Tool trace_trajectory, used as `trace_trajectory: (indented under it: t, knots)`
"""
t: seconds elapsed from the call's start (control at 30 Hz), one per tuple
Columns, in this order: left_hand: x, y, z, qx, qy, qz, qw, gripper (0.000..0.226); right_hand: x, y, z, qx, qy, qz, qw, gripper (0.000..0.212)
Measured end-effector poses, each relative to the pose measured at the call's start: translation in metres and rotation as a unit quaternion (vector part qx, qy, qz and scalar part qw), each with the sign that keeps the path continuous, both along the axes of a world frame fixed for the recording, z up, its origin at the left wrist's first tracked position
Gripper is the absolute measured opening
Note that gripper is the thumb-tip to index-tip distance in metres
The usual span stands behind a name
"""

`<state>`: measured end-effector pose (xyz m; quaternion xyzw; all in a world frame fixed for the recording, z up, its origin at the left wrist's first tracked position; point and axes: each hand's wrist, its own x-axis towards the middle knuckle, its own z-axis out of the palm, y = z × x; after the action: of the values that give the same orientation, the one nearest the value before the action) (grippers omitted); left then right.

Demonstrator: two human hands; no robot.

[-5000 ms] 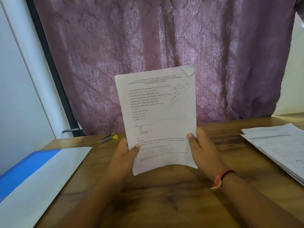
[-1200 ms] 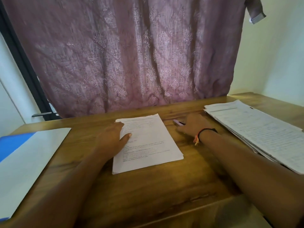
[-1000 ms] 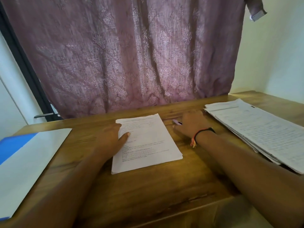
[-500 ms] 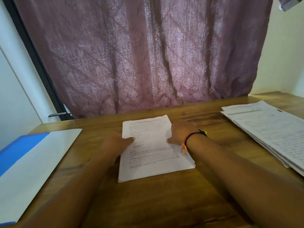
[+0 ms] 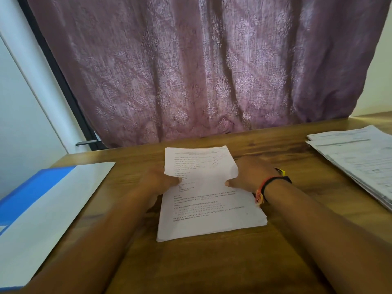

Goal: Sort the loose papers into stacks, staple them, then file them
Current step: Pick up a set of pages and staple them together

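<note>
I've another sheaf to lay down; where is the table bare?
Bare wood lies between the blue folder and the centre stack, and between that stack and the right pile. The middle is crowded: left hand and right hand grip the stack.
</note>
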<state>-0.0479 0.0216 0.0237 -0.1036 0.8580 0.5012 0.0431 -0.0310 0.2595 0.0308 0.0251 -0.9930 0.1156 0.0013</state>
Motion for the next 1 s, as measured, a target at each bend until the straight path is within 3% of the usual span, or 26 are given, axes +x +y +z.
trace_trajectory:
  t: [0.13,0.27,0.33,0.47,0.57,0.63,0.67,0.73,0.8,0.9,1.0]
  knots:
    - [0.004,0.002,-0.003,-0.036,0.023,-0.008,0.999,0.016,0.001,0.001,-0.002,-0.013,-0.001,0.002,1.0,0.051]
    - [0.009,0.001,-0.004,-0.111,0.083,-0.037,0.99,0.04,0.002,0.001,-0.001,-0.027,-0.001,0.002,1.0,0.05]
    - [0.009,0.001,-0.004,-0.12,0.103,-0.05,0.986,0.04,0.003,0.0,-0.001,-0.03,-0.002,0.004,1.0,0.048]
    - [0.009,-0.006,-0.005,-0.009,0.14,-0.049,0.989,0.033,0.002,0.003,-0.001,-0.091,-0.011,0.006,0.996,0.027]
    - [0.007,-0.016,-0.002,0.081,0.158,-0.014,0.984,0.02,-0.001,0.009,-0.001,-0.193,-0.004,-0.024,0.981,0.044]
    - [0.005,-0.025,0.001,0.135,0.183,0.041,0.973,0.015,-0.005,0.01,-0.003,-0.317,-0.001,-0.054,0.947,0.052]
    - [0.003,-0.028,0.002,0.149,0.2,0.072,0.966,0.015,-0.004,0.007,-0.003,-0.405,-0.014,-0.064,0.912,0.054]
    - [0.0,-0.034,0.002,0.155,0.229,0.13,0.952,0.023,-0.001,-0.001,0.0,-0.595,-0.071,-0.072,0.798,0.063]
    - [0.0,-0.037,0.001,0.161,0.266,0.163,0.936,0.03,0.005,-0.009,0.006,-0.693,-0.125,-0.048,0.708,0.073]
    - [0.003,-0.033,0.001,0.215,0.307,0.158,0.914,0.034,0.016,-0.025,0.008,-0.726,-0.156,0.011,0.67,0.065]
    - [0.007,-0.02,-0.003,0.3,0.276,0.132,0.903,0.034,0.022,-0.045,0.002,-0.752,-0.137,0.033,0.643,0.034]
